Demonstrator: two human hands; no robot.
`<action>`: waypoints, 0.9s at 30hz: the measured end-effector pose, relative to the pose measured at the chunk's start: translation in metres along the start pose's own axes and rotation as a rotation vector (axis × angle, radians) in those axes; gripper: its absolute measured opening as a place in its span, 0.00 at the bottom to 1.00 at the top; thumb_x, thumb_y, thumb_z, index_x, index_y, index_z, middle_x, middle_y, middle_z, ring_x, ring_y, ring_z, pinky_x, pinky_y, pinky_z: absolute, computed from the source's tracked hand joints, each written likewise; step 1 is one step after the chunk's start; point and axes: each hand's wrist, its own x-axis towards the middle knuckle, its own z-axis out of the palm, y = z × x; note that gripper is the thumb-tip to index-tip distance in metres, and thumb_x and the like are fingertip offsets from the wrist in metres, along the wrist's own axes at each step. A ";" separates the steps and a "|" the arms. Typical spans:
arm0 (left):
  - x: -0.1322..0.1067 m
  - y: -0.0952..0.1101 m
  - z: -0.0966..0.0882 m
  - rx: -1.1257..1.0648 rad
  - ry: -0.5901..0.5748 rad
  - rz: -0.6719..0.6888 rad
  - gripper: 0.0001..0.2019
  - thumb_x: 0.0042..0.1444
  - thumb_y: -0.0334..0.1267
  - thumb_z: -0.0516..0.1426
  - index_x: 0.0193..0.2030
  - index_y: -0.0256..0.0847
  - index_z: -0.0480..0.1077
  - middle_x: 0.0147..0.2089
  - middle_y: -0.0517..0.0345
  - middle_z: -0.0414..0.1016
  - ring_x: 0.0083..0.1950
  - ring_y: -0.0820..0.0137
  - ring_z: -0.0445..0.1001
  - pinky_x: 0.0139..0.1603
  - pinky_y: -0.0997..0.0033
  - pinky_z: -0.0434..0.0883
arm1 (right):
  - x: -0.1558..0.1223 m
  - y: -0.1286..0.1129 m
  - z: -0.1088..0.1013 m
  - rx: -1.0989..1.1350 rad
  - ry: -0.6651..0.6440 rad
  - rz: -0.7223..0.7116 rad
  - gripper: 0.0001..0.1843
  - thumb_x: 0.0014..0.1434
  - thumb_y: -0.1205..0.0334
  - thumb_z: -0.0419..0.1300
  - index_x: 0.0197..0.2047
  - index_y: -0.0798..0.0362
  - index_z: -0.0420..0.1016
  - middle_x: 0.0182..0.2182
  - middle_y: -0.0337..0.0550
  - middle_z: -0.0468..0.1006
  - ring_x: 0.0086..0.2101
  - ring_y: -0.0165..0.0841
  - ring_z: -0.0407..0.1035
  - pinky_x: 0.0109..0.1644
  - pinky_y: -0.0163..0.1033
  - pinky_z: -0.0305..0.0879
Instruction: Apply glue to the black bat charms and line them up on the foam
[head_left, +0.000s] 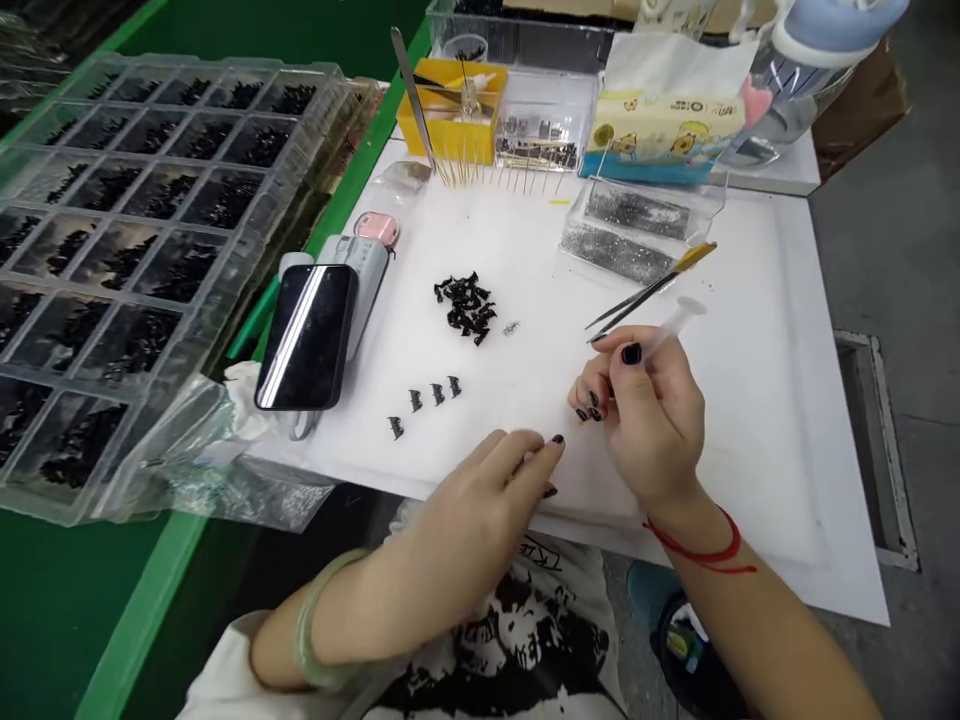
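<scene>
My right hand (651, 415) is closed around a pair of tweezers (649, 290) with a yellow grip and a clear plastic syringe (675, 322), both pointing up and away. My left hand (480, 500) rests at the near edge of the white board (750, 300), its fingers curled and pinched on something I cannot make out. A heap of small black parts (465, 305) lies mid-board. A short row of several single black parts (424, 402) lies nearer to me, left of my left hand.
A black phone (307, 335) leans on a white device at the board's left edge. Stacked clear compartment trays of black parts (127, 230) fill the left. At the back stand a yellow bin (450, 110), clear boxes (637, 225), a tissue pack (664, 125) and a bottle (810, 70).
</scene>
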 end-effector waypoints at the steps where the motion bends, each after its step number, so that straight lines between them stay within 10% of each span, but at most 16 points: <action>1: 0.003 -0.004 -0.003 -0.062 -0.031 -0.005 0.14 0.72 0.24 0.53 0.60 0.32 0.70 0.49 0.43 0.78 0.45 0.62 0.79 0.45 0.64 0.82 | 0.000 0.000 0.000 0.012 0.001 -0.004 0.15 0.71 0.44 0.63 0.43 0.46 0.72 0.22 0.30 0.62 0.23 0.30 0.60 0.28 0.39 0.65; 10: 0.013 -0.010 -0.001 -0.142 0.036 -0.027 0.07 0.70 0.28 0.59 0.53 0.33 0.73 0.45 0.49 0.75 0.37 0.68 0.75 0.35 0.69 0.77 | 0.001 -0.018 0.004 0.155 0.133 -0.137 0.10 0.72 0.51 0.65 0.39 0.45 0.73 0.21 0.29 0.59 0.20 0.27 0.55 0.26 0.37 0.61; 15: 0.015 -0.008 0.008 -0.070 0.130 -0.004 0.06 0.70 0.30 0.60 0.52 0.37 0.73 0.42 0.51 0.77 0.39 0.65 0.73 0.37 0.65 0.76 | 0.017 -0.027 -0.011 0.271 0.192 0.048 0.23 0.81 0.60 0.42 0.34 0.47 0.68 0.19 0.30 0.53 0.17 0.27 0.48 0.23 0.37 0.55; 21: 0.013 -0.012 0.006 -0.165 0.099 -0.072 0.13 0.67 0.31 0.64 0.57 0.30 0.73 0.45 0.48 0.75 0.45 0.65 0.75 0.43 0.66 0.77 | 0.030 -0.030 -0.027 0.378 0.089 0.302 0.38 0.78 0.45 0.21 0.30 0.47 0.63 0.20 0.32 0.48 0.18 0.26 0.48 0.22 0.39 0.53; 27: 0.015 -0.007 0.003 -0.179 0.079 -0.112 0.07 0.66 0.25 0.62 0.50 0.33 0.77 0.45 0.51 0.73 0.44 0.67 0.74 0.43 0.67 0.75 | 0.035 -0.034 -0.032 0.477 -0.111 0.383 0.45 0.74 0.29 0.41 0.16 0.53 0.38 0.16 0.33 0.37 0.16 0.20 0.41 0.19 0.34 0.48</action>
